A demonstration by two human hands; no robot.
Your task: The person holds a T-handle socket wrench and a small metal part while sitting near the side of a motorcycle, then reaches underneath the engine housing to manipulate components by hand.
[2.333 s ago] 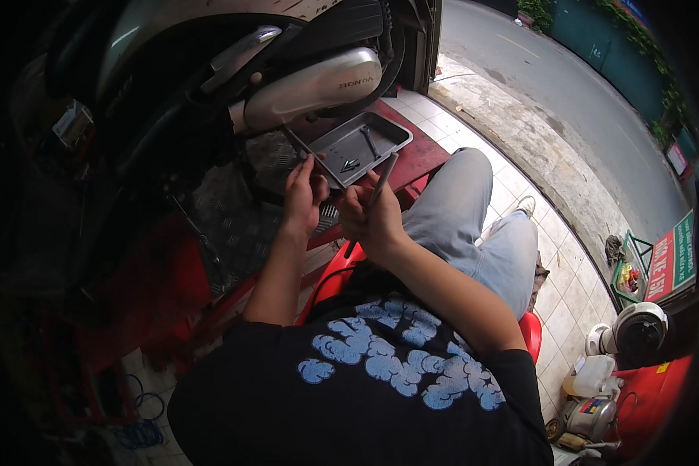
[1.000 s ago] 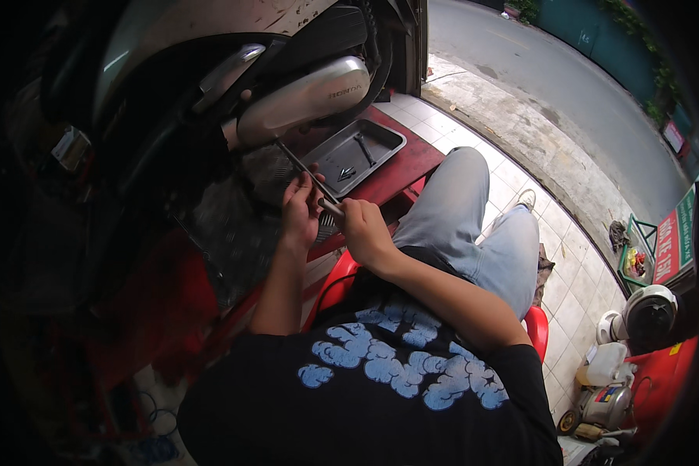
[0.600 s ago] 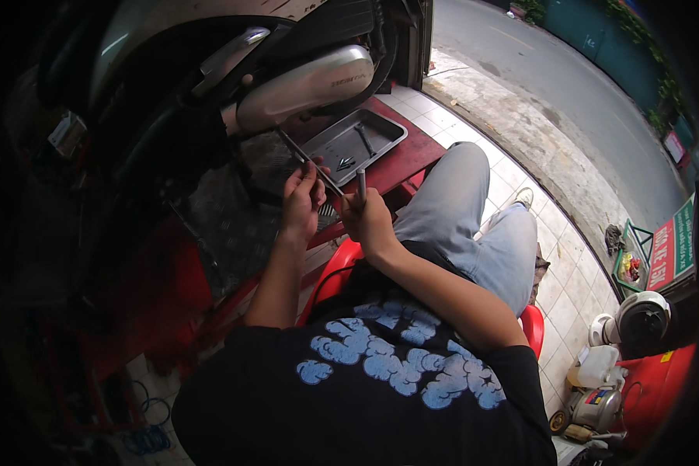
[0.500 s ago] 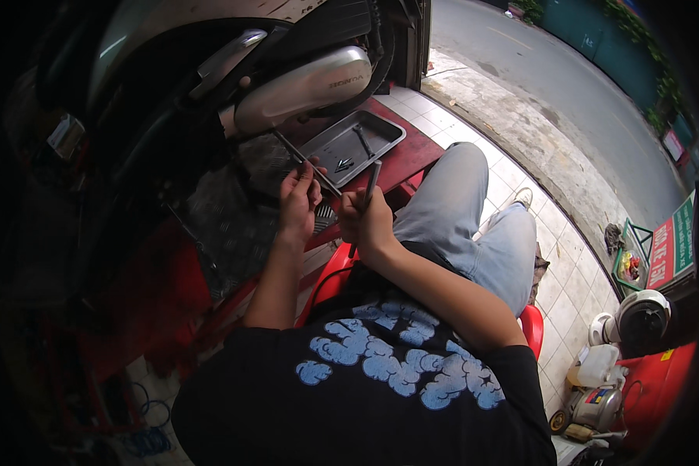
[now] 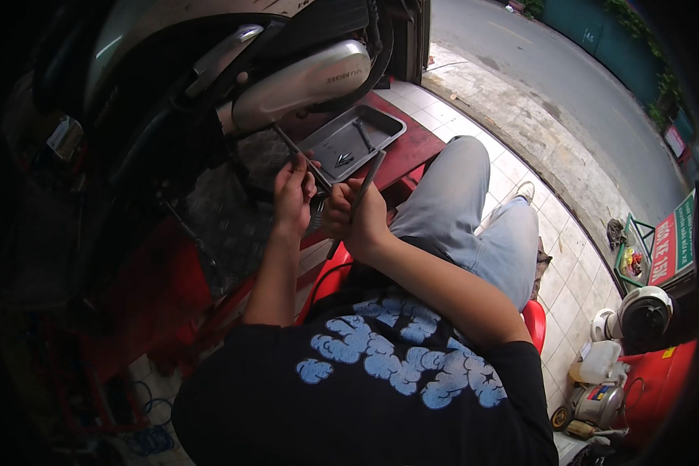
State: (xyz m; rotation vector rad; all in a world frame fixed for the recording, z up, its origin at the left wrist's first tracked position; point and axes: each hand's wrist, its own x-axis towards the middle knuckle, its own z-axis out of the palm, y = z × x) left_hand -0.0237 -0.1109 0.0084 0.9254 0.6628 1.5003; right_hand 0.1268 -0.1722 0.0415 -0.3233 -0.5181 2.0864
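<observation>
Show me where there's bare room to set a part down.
Red platform shows bare between tray and jeans, and tiled floor between jeans and pavement. Crowded: the tray's near corner, where left hand and right hand grip the tool, and the tray itself, holding small parts and a wrench.

1 grey metal T-shaped tool [image 5: 284, 138]: its slim, straight shaft slants forward and leftward from the right hand [image 5: 357, 213], running through the left hand's [image 5: 292, 190] fingers and beyond them. Its crossbar [image 5: 370, 175] juts from 2 sides of the right hand, which hides the joint.
</observation>
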